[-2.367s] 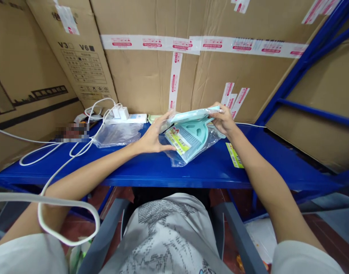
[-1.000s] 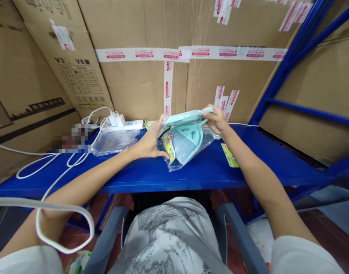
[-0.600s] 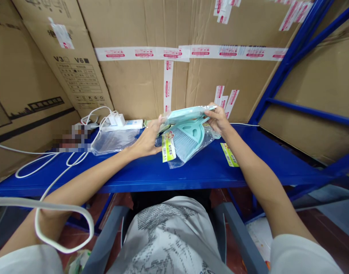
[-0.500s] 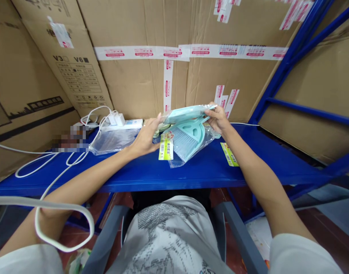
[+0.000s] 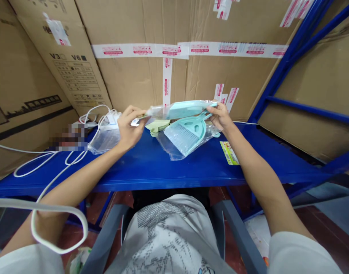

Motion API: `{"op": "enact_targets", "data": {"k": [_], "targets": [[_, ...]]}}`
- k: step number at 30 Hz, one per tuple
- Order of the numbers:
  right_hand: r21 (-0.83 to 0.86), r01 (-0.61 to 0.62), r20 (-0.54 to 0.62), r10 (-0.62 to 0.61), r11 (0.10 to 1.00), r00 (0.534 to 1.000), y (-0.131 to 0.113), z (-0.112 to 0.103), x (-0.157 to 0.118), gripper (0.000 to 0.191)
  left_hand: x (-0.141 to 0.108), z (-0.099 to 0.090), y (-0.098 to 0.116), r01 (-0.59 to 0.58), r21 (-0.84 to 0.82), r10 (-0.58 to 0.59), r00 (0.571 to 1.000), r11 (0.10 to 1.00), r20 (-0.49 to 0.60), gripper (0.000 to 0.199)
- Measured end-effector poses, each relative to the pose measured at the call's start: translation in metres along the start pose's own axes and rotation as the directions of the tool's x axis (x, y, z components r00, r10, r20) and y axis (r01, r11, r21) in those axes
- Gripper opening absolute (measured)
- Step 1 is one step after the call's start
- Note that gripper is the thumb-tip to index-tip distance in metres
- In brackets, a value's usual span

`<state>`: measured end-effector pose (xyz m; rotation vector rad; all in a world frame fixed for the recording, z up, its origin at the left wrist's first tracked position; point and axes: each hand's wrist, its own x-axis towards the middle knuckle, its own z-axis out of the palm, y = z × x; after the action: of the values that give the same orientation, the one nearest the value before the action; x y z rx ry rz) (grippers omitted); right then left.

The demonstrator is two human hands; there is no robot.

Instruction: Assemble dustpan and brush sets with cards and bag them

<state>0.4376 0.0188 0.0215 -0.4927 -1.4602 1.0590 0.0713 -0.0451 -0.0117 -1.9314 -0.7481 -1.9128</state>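
Note:
Between my hands a light-blue dustpan in a clear plastic bag is stretched level above the blue table. My right hand grips its right end, fingers closed round the bagged handle. My left hand pinches the bag's left end; a thin greenish edge shows at its fingertips, too small to name. Just below is a light-blue brush with pale bristles, in clear plastic; I cannot tell whether it touches my right hand. Behind it lies a pale green handled piece. A yellow-green label card lies by my right forearm.
A clear plastic bag stack lies at the left of the blue table, beside white chargers and looping white cables. Cardboard walls stand behind; a blue metal frame rises at the right.
My left hand has moved left and closed on the bag's end, pulling it straighter. The yellow-green label near that hand no longer shows its printed face. My right hand stays nearly in place.

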Motion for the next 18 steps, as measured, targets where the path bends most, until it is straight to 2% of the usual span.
{"op": "enact_targets", "data": {"k": [2, 4, 7, 11, 14, 18], "targets": [[-0.005, -0.021, 0.018, 0.021, 1.0, 1.0, 0.001, -0.003, 0.0, 0.057, 0.005, -0.003, -0.009, 0.074, -0.022, -0.076, 0.993, 0.997, -0.089, 0.021], [-0.011, -0.051, 0.048, 0.051, 0.999, 0.998, 0.004, -0.005, 0.0, 0.056, 0.007, -0.004, -0.015, 0.13, -0.057, -0.136, 0.982, 0.99, -0.129, 0.029], [-0.009, -0.103, 0.112, 0.103, 0.995, 0.988, 0.011, -0.004, -0.002, 0.056, 0.007, -0.002, -0.015, 0.184, -0.208, -0.203, 0.976, 0.961, -0.074, 0.035], [-0.058, -0.172, 0.235, 0.181, 0.983, 0.955, 0.019, -0.005, -0.004, 0.056, 0.004, 0.005, -0.001, 0.192, -0.401, -0.187, 0.981, 0.896, 0.052, 0.036], [-0.125, -0.219, 0.302, 0.247, 0.968, 0.921, 0.021, -0.013, -0.004, 0.052, 0.001, 0.006, 0.004, 0.189, -0.38, -0.159, 0.981, 0.905, 0.11, 0.039], [-0.238, -0.306, 0.315, 0.371, 0.922, 0.873, 0.022, -0.026, -0.005, 0.048, -0.004, 0.004, 0.001, 0.13, -0.189, -0.094, 0.978, 0.973, 0.186, 0.034]]}}
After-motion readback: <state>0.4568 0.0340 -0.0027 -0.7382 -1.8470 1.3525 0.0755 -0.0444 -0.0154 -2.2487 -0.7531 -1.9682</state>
